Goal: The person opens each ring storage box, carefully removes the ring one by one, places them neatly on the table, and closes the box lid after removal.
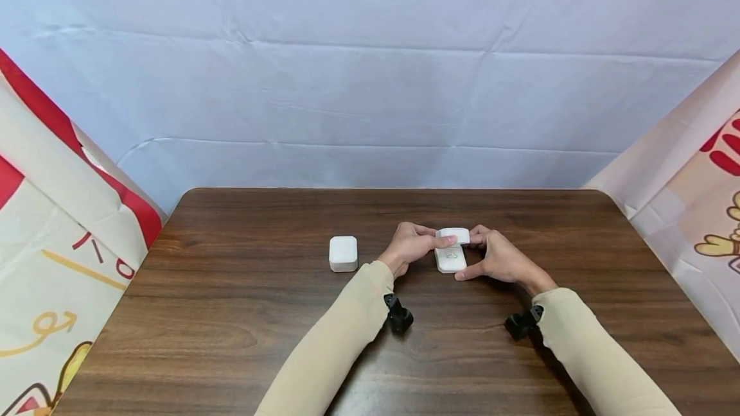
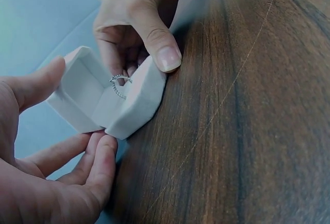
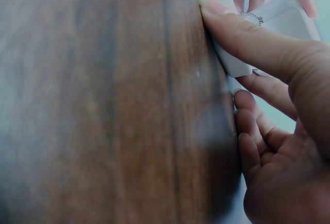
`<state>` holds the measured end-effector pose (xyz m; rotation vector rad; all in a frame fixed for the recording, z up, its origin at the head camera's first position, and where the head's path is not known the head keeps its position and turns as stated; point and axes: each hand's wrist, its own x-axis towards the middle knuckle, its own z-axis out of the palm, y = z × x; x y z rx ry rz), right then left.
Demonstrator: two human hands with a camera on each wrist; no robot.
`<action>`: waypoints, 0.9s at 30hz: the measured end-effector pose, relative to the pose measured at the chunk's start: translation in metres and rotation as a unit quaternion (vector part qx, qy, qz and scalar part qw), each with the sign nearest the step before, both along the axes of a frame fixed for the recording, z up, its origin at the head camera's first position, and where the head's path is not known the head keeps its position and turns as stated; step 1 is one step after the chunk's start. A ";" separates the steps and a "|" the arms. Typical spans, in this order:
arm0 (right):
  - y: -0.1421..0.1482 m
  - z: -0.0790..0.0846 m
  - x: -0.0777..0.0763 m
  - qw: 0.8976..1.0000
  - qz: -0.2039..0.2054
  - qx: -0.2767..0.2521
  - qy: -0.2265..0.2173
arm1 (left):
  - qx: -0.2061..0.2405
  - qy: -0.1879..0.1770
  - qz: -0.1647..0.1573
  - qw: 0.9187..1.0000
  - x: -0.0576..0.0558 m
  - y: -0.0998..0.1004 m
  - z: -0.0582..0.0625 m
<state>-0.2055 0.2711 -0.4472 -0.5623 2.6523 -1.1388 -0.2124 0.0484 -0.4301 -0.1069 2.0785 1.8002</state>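
Observation:
A white ring box [image 1: 450,266] stands with its lid [image 1: 453,234] raised on the brown table. A silvery ring [image 2: 120,88], studded along its band, sits upright in the base. My left hand [image 1: 409,246] holds the lid, thumb on its edge and fingers by the hinge side in the left wrist view. From the other side my right hand [image 1: 502,257] grips the base, its thumb [image 3: 252,35] along the near side. Some right fingers are hidden behind the box. To the left sits a second white box [image 1: 343,253], its lid down, touched by neither hand.
The wooden table [image 1: 243,313] has rounded far corners. Behind it hangs a pale creased cloth [image 1: 370,95]. Printed cloths flank both sides, the left one [image 1: 52,262] with red bands. A black wrist camera [image 1: 399,314] is strapped on each sleeve.

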 end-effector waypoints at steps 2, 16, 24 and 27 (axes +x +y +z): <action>0.000 -0.001 0.000 1.000 0.000 0.001 0.001 | -0.001 -0.001 -0.001 1.000 0.000 0.000 0.000; 0.000 0.001 0.000 1.000 0.006 -0.006 0.000 | 0.010 0.003 -0.005 1.000 0.001 -0.001 0.000; 0.000 0.000 0.000 1.000 0.007 0.000 0.003 | 0.018 0.019 0.003 1.000 0.004 -0.001 -0.001; 0.000 -0.001 0.000 1.000 0.006 0.001 0.005 | 0.013 0.030 0.011 0.999 0.005 -0.001 0.000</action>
